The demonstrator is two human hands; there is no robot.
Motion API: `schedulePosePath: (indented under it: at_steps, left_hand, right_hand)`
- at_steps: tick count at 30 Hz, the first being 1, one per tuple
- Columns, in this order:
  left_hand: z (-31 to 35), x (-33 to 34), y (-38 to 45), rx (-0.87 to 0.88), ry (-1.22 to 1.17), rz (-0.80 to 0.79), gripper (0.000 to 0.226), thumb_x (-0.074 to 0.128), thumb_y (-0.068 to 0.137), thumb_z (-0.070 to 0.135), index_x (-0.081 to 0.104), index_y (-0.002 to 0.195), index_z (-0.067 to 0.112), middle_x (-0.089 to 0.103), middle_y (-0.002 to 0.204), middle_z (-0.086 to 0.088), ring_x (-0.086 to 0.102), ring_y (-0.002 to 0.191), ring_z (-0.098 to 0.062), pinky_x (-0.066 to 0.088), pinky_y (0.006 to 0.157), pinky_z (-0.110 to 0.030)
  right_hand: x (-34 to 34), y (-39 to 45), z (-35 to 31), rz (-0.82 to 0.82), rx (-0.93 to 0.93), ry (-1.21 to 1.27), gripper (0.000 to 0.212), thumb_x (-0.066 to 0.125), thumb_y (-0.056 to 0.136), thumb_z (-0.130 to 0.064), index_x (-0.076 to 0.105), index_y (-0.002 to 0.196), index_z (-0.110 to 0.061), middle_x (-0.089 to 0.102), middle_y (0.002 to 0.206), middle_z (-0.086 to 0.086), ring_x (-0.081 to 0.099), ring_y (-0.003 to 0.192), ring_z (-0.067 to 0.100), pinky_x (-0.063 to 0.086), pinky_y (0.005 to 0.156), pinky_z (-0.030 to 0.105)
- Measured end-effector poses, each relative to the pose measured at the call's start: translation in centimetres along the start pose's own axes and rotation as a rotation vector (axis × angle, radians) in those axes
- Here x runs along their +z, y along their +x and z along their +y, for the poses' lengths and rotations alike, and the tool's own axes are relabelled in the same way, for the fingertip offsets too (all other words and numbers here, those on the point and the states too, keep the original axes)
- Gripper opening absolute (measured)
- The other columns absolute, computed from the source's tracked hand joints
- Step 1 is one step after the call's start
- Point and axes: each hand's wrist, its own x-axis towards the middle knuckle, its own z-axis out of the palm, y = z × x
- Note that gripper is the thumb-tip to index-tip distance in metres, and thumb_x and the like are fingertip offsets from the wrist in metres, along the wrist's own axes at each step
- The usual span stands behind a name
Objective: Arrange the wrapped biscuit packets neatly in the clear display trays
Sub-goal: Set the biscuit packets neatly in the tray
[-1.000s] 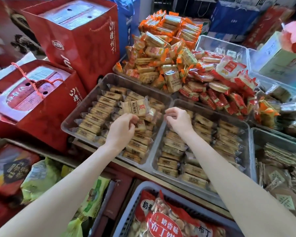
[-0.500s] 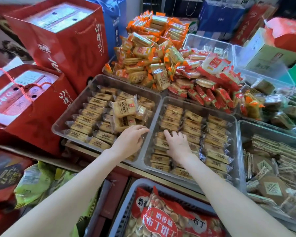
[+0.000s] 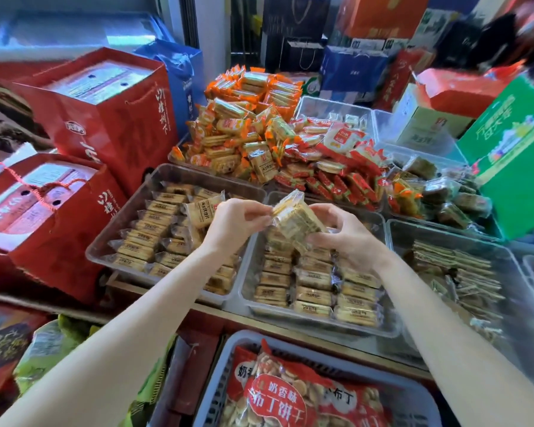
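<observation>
Here, two clear display trays sat side by side; the right tray (image 3: 379, 223), the landmark, held tidy rows. Above its far end both hands gripped a stack of biscuit packets (image 3: 293, 221): the right hand (image 3: 349, 238) cupped it from beneath, the left hand (image 3: 238, 223) pinched its wrapper end. Squaring the stack before lowering it would likely keep rows straight.

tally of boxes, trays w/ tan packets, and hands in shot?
Red gift boxes: 2
Green box: 1
Trays of tan packets: 2
Hands, both gripping one packet: 2 (left hand, right hand)
Total: 7
</observation>
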Motion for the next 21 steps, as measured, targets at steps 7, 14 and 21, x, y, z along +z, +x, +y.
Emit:
schedulePosePath:
  at_steps: [7,14,21]
  left_hand:
    - [3.5,-1.0,-0.3,-0.014,-0.033,0.049,0.006,0.066,0.084,0.005,0.073,0.085,0.004,0.068,0.07,-0.002,0.061,0.051,0.007,0.043,0.049,-0.005]
    - [5.2,-2.1,0.4,-0.203,-0.358,-0.006,0.008,0.063,0.087,0.005,0.068,0.085,0.0,0.068,0.08,-0.013,0.068,0.062,-0.007,0.053,0.061,-0.012]
    - [5.7,-2.7,0.9,-0.094,-0.022,-0.166,0.012,0.067,0.085,0.012,0.067,0.097,0.011,0.069,0.094,-0.002,0.067,0.086,-0.012,0.055,0.078,-0.024]
  right_hand:
    - [-0.8,-2.5,-1.2,-0.048,-0.007,0.105,0.055,0.075,0.072,-0.011,0.054,0.122,-0.024,0.063,0.121,0.001,0.062,0.11,0.017,0.052,0.087,0.026]
    - [-1.5,-3.0,-2.6,-0.087,-0.017,0.189,0.075,0.084,0.062,-0.033,0.051,0.128,-0.019,0.064,0.122,0.006,0.06,0.116,0.021,0.041,0.101,0.038]
    - [-1.6,-3.5,-3.9,-0.067,-0.019,0.032,0.052,0.069,0.081,-0.009,0.051,0.128,-0.019,0.064,0.119,0.005,0.062,0.11,0.019,0.046,0.099,0.032]
